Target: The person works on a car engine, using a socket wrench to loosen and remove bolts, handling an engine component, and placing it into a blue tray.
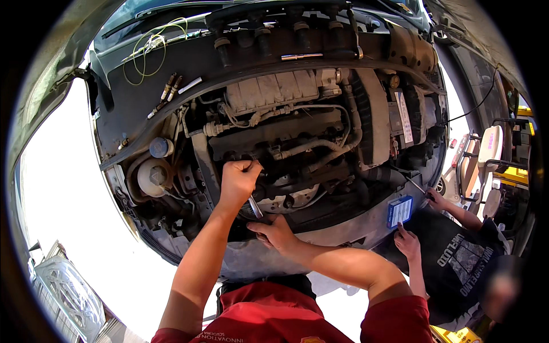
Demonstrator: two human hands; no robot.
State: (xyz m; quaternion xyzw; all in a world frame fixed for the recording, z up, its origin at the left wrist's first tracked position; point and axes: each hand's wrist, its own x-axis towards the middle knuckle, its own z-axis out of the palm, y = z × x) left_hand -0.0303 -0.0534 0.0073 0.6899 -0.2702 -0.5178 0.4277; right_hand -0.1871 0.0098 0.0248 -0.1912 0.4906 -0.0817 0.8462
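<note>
I stand at the front of an open engine bay, with both forearms reaching over the bumper. My left hand is closed low over the engine's front edge, around the upper end of a ratchet wrench. The wrench's head is hidden beneath those fingers. My right hand is closed around the lower end of its handle, just above the front panel. Only a short shiny stretch of the tool shows between the two hands. A dark engine cover lies just beyond my left hand.
Spark plugs, a metal socket extension and a coiled thin cable lie on the rear cowl. At right, a co-worker holds a metal tool and touches a blue box. A white-capped reservoir sits left.
</note>
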